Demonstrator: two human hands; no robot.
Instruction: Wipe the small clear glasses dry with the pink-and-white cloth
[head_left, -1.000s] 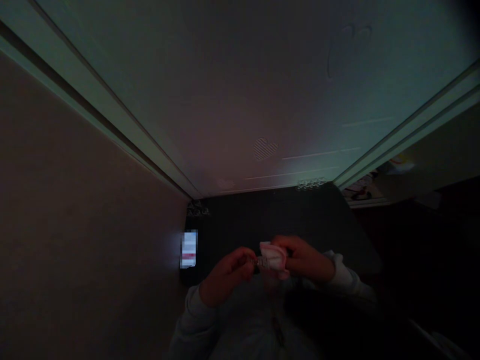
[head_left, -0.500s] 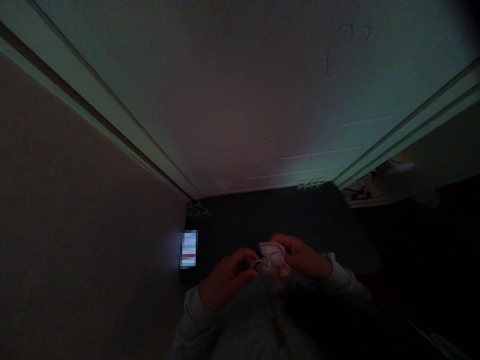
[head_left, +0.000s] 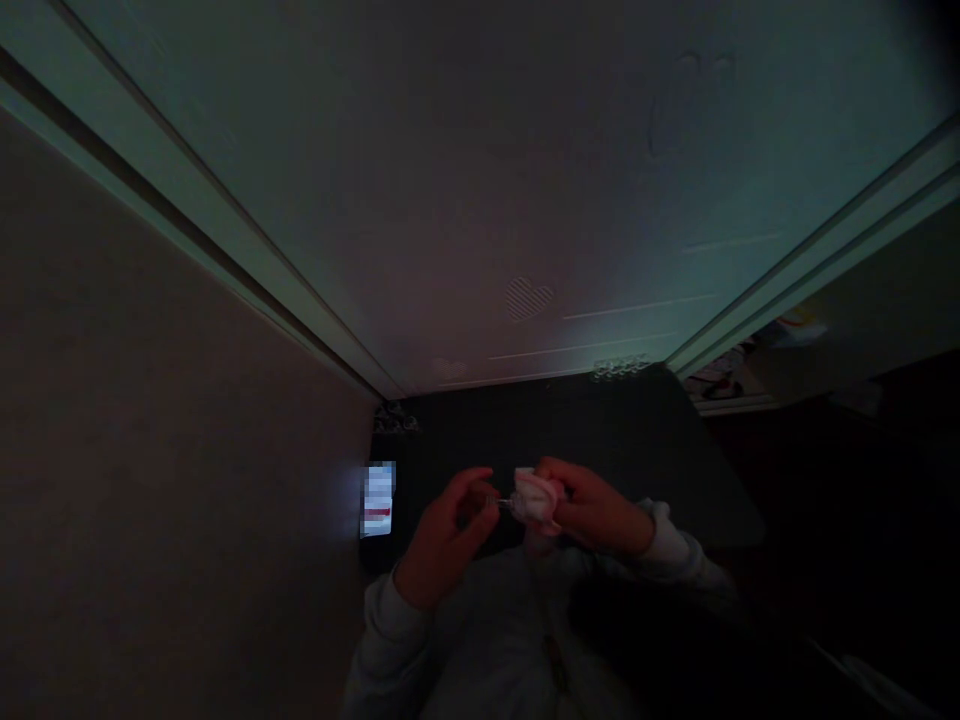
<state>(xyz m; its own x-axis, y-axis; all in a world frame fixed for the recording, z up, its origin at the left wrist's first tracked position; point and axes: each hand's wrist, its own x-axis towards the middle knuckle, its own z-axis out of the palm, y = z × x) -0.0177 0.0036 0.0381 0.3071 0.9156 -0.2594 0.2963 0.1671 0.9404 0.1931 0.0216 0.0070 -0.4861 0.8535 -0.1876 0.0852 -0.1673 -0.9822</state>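
Observation:
In the dim light, my left hand [head_left: 448, 535] pinches one end of a small clear stemmed piece [head_left: 505, 502] between thumb and fingers; its exact kind is too dark to tell. A pink and white cloth [head_left: 538, 503] covers the other end of that piece. My right hand [head_left: 596, 505] grips this cloth from the right, thumb and fingers closed on it. Both hands are over the dark tabletop [head_left: 600, 430], close in front of my body.
A lit phone [head_left: 379, 500] stands at the table's left edge against the wall. Several small clear pieces [head_left: 621, 368] lie at the back right, with more clear pieces [head_left: 395, 416] at the back left. A pale panel with raised hearts [head_left: 529, 298] rises behind the table.
Both hands have risen slightly away from my body. The cloth has turned, and more of the clear piece shows between it and my left hand, whose index finger has lifted.

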